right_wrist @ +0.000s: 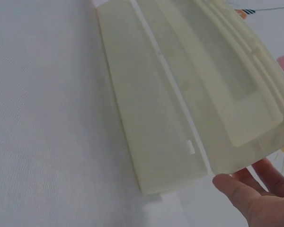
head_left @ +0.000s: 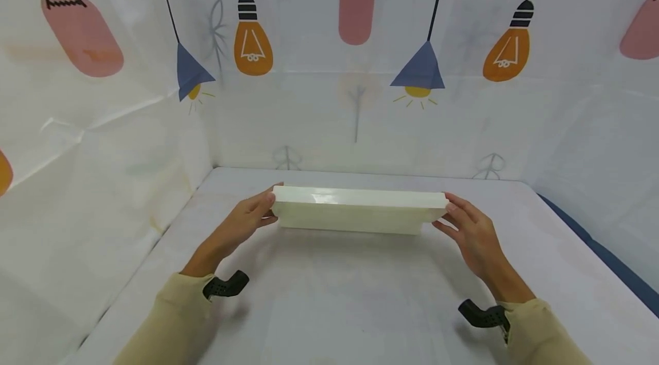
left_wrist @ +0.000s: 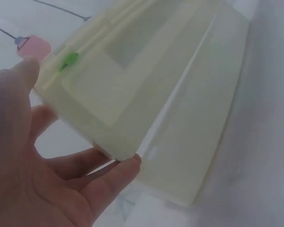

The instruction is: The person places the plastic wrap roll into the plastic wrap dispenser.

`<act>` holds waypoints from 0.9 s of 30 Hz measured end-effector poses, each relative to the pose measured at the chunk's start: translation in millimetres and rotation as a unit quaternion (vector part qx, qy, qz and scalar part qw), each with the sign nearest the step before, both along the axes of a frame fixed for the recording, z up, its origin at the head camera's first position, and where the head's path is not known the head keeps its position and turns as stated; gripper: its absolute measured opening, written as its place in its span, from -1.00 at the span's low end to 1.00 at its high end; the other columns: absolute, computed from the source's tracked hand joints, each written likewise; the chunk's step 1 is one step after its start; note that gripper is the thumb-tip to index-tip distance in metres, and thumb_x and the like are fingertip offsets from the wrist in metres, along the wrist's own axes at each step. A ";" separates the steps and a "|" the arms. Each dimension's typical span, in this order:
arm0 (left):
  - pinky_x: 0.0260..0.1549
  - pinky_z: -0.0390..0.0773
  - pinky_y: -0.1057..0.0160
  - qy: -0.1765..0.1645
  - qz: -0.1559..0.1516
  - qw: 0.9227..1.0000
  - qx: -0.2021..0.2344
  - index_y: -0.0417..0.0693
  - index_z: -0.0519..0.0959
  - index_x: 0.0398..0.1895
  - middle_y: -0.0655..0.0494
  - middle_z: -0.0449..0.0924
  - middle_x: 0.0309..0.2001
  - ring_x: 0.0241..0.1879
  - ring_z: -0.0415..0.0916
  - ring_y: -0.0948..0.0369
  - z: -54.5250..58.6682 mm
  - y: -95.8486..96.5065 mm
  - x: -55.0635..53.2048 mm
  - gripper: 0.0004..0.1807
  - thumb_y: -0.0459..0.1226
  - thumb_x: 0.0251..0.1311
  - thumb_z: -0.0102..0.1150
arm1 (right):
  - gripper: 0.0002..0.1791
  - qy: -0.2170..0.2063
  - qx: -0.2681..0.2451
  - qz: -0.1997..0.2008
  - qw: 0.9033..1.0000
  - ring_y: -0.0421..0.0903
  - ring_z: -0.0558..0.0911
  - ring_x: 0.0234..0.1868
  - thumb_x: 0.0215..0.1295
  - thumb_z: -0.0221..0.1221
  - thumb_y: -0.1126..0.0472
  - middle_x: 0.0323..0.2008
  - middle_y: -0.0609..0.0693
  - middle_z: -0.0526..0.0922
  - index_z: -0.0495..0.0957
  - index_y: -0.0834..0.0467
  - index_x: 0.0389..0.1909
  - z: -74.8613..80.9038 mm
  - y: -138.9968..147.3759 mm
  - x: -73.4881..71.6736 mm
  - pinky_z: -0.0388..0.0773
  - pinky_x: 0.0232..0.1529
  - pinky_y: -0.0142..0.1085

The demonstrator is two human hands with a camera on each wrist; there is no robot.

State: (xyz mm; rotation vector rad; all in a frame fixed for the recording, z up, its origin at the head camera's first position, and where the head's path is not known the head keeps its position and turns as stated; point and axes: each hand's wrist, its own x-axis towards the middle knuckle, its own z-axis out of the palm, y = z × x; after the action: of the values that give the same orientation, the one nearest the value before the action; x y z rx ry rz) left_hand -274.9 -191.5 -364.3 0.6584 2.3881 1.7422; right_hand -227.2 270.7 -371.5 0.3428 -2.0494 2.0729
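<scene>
A long, pale cream plastic box [head_left: 355,218] spans the space between my hands, over the far half of the table. Its glossy upper part is wider than the body beneath. My left hand [head_left: 242,225] grips the left end, and my right hand [head_left: 476,239] grips the right end. In the left wrist view a small green piece [left_wrist: 69,60] shows at one edge of the box, beside a recessed panel [left_wrist: 99,90]. A white seam runs along the box between panel and lower face [right_wrist: 142,104] in the right wrist view. The far side of the box is hidden.
The white table [head_left: 350,308] reaches up to a white sheet wall [head_left: 319,119] printed with lamps and bulbs. Another sheet [head_left: 92,193] borders the left side. Dark blue material [head_left: 607,256] shows past the right table edge. Black straps [head_left: 226,285] sit at both wrists.
</scene>
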 end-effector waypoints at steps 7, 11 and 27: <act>0.18 0.49 0.08 0.030 0.033 0.999 0.022 -0.05 0.23 0.54 -0.04 0.35 0.38 0.27 0.44 -0.06 6.5 9.8 -3.1 -0.31 0.10 0.50 -0.05 | -0.30 0.007 0.009 -0.007 1.000 -0.21 0.55 0.17 0.56 0.05 0.08 0.36 0.12 0.33 0.09 0.42 0.50 4.8 1.4 0.1 0.54 0.10 -0.27; 0.21 0.46 0.05 0.050 0.038 0.998 0.031 -0.16 0.26 0.50 -0.08 0.39 0.35 0.28 0.43 -0.04 4.5 17.1 -7.6 -0.34 0.04 0.52 -0.04 | -0.30 0.005 0.012 -0.011 1.000 -0.20 0.52 0.20 0.56 0.06 0.08 0.40 0.16 0.29 0.10 0.39 0.50 4.2 4.1 -0.6 0.50 0.14 -0.30; 0.39 0.16 -0.16 0.081 0.018 0.996 -0.014 0.06 0.25 0.54 0.12 0.22 0.48 0.47 0.12 0.08 1.4 5.3 -3.9 -0.40 -0.03 0.51 0.02 | -0.46 0.004 0.006 -0.014 1.000 -0.17 0.51 0.20 0.55 0.06 0.21 0.28 0.18 0.37 0.22 0.45 0.37 -4.5 -2.3 -6.2 0.44 0.20 -0.34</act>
State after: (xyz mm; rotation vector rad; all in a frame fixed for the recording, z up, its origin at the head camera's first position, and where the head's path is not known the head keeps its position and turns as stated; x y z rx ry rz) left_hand -278.8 -186.2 -362.9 0.7858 2.5412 1.7281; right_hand -233.4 268.4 -376.0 0.3216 -2.0502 2.0399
